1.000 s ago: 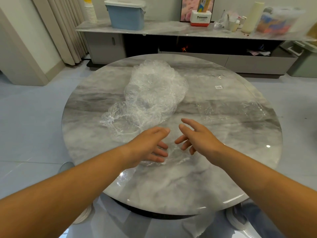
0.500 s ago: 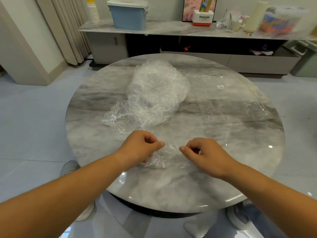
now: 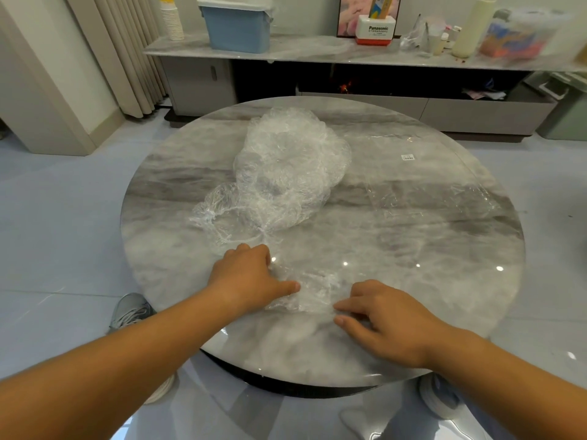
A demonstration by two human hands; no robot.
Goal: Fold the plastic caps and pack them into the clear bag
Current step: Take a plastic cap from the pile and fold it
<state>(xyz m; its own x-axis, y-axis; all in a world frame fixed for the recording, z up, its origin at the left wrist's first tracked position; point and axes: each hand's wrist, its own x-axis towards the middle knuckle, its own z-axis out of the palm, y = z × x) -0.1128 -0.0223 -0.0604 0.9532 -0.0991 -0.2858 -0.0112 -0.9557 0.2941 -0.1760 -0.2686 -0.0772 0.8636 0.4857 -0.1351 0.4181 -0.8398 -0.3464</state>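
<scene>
One crumpled clear plastic cap (image 3: 313,292) lies on the round marble table (image 3: 444,281) near its front edge, between my hands. My left hand (image 3: 251,279) holds the cap's left side, fingers curled down and thumb stretched over the plastic. At the cap's right edge, my right hand (image 3: 381,317) pinches it between thumb and forefinger. A loose pile of clear plastic caps (image 3: 286,173) sits behind them at the table's middle. The flat clear bag (image 3: 428,198) lies to the right of the pile and is hard to make out.
A small white label (image 3: 408,157) lies on the table at the back right. Behind the table runs a low cabinet (image 3: 349,55) with a blue bin (image 3: 236,25) and bottles. My shoes (image 3: 130,312) show on the floor under the table's front edge.
My hands went from open above the table to gripping a single cap. They have since pulled it a little nearer the front edge and lowered it onto the table.
</scene>
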